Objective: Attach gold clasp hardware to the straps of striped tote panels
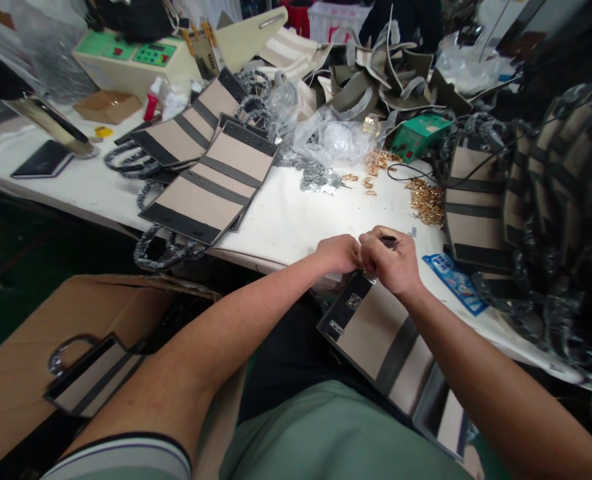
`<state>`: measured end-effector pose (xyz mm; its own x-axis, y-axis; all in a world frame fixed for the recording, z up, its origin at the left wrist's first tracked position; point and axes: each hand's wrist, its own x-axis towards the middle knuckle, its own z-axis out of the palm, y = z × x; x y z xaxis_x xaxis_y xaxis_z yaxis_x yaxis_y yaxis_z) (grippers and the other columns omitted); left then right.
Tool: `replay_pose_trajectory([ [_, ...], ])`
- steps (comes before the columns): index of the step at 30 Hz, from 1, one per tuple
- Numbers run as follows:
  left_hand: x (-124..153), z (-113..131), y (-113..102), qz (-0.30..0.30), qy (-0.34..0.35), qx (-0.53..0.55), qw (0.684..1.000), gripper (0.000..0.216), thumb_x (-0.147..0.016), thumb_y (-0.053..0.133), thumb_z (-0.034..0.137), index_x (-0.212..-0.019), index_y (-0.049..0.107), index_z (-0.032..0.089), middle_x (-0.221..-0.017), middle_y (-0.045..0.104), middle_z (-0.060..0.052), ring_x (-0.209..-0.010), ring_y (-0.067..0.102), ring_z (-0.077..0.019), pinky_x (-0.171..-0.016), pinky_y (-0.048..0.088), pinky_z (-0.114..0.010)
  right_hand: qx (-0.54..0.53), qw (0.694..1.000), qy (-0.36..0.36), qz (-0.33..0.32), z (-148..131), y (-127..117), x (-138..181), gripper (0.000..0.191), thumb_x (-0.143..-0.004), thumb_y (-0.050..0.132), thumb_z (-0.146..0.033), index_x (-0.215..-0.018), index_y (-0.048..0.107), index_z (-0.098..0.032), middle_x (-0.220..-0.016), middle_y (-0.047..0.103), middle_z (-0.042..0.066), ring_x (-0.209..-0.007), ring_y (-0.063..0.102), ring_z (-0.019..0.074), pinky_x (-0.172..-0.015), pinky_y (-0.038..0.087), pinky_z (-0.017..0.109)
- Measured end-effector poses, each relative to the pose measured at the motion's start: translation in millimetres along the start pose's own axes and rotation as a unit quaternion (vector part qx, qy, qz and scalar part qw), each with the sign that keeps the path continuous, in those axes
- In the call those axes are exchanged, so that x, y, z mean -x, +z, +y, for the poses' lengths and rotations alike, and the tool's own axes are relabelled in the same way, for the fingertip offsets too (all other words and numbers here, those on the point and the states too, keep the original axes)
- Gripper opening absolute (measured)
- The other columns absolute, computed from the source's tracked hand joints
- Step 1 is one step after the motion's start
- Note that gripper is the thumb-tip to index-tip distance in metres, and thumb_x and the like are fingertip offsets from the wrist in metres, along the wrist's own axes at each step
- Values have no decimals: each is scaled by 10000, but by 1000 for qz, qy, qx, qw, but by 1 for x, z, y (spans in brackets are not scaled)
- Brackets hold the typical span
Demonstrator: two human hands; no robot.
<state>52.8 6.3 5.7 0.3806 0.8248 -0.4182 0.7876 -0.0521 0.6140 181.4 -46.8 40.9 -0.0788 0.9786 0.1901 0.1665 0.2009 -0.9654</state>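
Standing over by the bench here, and the person in the green top has both hands bunched together at the top corner of a beige and black bag. That bag lies slanted across the lap, right at the table edge, with a couple of small shiny metal fittings on its dark band. The right hand is curled tight around a dark handle, just the end poking out of the fist. The left hand sits right up against it, fingers curled in, but I honestly can't tell what it's pinching, if anything.

Past the hands there's a heap of gold clips, with some silver bits further left and a green box behind. A blue packet lies just beside the right forearm. More of the same striped bags are piled on the left, handles in clear wrap, and another stack stands on the right. Down at the left, one smaller striped bag is at a big cardboard box.
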Motion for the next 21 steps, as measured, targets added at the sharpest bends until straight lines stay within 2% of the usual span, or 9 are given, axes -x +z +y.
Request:
replay_pose_trajectory([
  [4,8,2,-3,6,30,-27,999,251,-763,732,473,-685,739,234,-689,703,-8,-735,655,-195,-673,421,-285,-5,1000,-18,-2,2,-11,7,394,-931,661,-346,-579,536,-222,-482,517,-37,-441,456,125,-461,378,296],
  [6,10,3,-3,9,31,-28,999,237,-774,734,480,-720,767,252,-709,719,4,-730,652,-181,-662,416,-281,-46,998,-41,9,-4,-15,8,409,-926,676,-351,-576,506,-229,-476,498,-39,-419,442,123,-436,361,296],
  [10,10,4,-4,11,33,-25,999,171,-772,756,436,-783,800,271,-770,746,10,-735,648,-174,-659,412,-288,-158,979,-105,70,-16,-14,7,417,-902,709,-402,-619,444,-251,-495,444,-55,-391,402,116,-389,318,290],
  [16,12,8,-7,-1,11,-33,999,207,-787,736,448,-769,791,250,-684,713,11,-686,626,-161,-623,386,-280,-123,989,-72,46,3,-10,9,426,-917,697,-368,-594,449,-244,-479,454,-56,-400,419,112,-410,335,296],
  [21,9,7,-5,9,20,-42,999,201,-785,740,439,-758,789,247,-674,699,8,-689,621,-163,-615,376,-286,-148,982,-100,58,8,-13,10,437,-916,689,-426,-607,434,-250,-501,464,-52,-407,420,110,-407,343,300],
])
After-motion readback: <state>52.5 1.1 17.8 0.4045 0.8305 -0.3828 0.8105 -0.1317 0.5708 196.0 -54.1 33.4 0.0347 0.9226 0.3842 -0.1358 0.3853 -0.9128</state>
